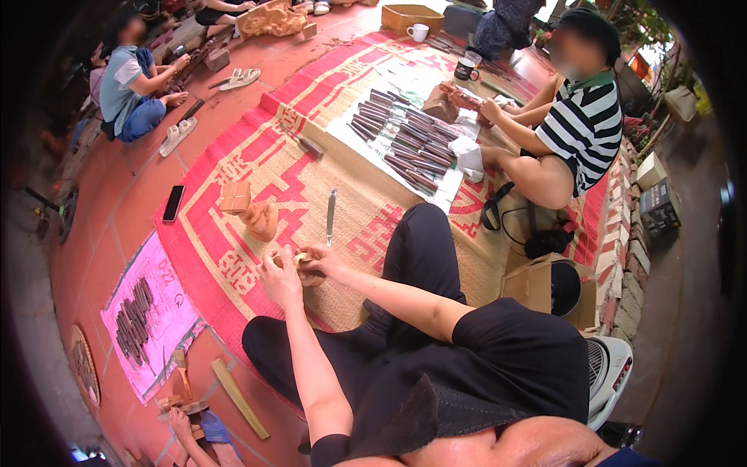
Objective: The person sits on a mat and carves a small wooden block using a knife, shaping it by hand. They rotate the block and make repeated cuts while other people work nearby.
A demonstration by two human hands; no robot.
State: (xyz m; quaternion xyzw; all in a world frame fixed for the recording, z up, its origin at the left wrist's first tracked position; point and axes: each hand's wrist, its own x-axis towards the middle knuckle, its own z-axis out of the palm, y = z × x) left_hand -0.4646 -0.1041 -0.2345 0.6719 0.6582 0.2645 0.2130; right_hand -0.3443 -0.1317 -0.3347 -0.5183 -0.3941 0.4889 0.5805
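My left hand (282,274) and my right hand (320,261) meet in front of my crossed legs, fingers curled around a small tan piece (299,258). The fingers cover most of it, so its kind is unclear. Just beyond my left hand, a reddish-brown wood carving (261,219) with a square block end (236,197) lies on the woven mat (354,191). A slim metal tool (332,216) rests on the mat past my right hand. Farther off lies a chisel with a wooden handle (310,146).
Rows of carving tools (408,138) lie on a white sheet before a person in a striped shirt (583,124), who handles carved wood. At left are a phone (173,203), a pink sheet (159,311) with more tools, and a wooden strip (240,398). A cardboard box (531,284) stands right.
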